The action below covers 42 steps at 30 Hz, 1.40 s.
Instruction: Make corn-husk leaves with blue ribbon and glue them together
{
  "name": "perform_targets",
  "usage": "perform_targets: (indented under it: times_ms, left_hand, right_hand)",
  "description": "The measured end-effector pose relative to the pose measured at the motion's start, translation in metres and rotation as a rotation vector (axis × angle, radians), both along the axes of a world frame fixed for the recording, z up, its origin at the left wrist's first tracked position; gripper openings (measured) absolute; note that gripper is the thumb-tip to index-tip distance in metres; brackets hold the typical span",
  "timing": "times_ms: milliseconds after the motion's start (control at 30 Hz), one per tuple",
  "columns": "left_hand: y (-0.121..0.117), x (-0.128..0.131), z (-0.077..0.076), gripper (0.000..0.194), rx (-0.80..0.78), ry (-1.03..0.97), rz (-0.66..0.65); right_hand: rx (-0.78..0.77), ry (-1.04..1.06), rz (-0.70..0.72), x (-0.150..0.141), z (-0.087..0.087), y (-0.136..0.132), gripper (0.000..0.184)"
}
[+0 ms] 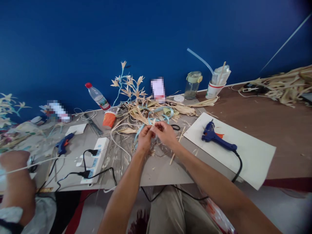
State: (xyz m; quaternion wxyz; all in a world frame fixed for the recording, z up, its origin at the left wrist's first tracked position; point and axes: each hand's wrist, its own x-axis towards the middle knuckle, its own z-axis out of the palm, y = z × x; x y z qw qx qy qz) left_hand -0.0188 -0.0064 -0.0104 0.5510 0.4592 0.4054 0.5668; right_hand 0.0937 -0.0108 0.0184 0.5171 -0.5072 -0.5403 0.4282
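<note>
My left hand (144, 139) and my right hand (165, 132) meet over the front middle of the table. Between their pinched fingertips a small pale piece of dried husk (153, 122) sticks up; the fingers hide its lower part. Just beyond the hands lies a heap of dried husks (137, 112) with a light blue ribbon (173, 112) looped in it. A branch of husk flowers (133, 89) on a blue stem rises behind. A black ring (175, 127) and a thin wooden stick (177, 145) lie close to my right hand.
At right, a blue glue gun (216, 136) rests on a white board (258, 154). A power strip (96, 162) with black plugs lies left, near another glue gun (63, 143). An orange cup (109, 119), a tilted bottle (97, 96) and a jar (191, 86) stand behind. Another person's arm (17, 182) is far left.
</note>
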Motion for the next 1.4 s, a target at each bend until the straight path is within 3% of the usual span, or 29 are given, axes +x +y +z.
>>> perform_targets:
  times_ms: [467,800,933,1100,1400]
  left_hand:
    - [0.0,0.0,0.0,0.016,0.024,0.016,-0.008]
    - [0.0,0.001,-0.003,0.016,0.041,0.14,0.011]
    - [0.0,0.003,0.001,0.015,-0.033,-0.031,-0.028]
    - [-0.003,0.003,0.011,0.014,-0.1,-0.219,-0.072]
    - [-0.005,0.002,0.015,0.016,-0.137,-0.269,-0.105]
  right_hand:
    - [0.013,-0.032,-0.039,-0.001,0.001,0.001,0.015]
    - [-0.071,0.285,0.022,0.0,-0.013,0.009,0.013]
    - [-0.135,0.418,0.057,-0.002,-0.012,0.009,0.017]
    - [-0.212,0.596,0.198,0.0,-0.006,0.007,0.029]
    - [-0.242,0.617,0.251,0.004,-0.002,0.005,0.023]
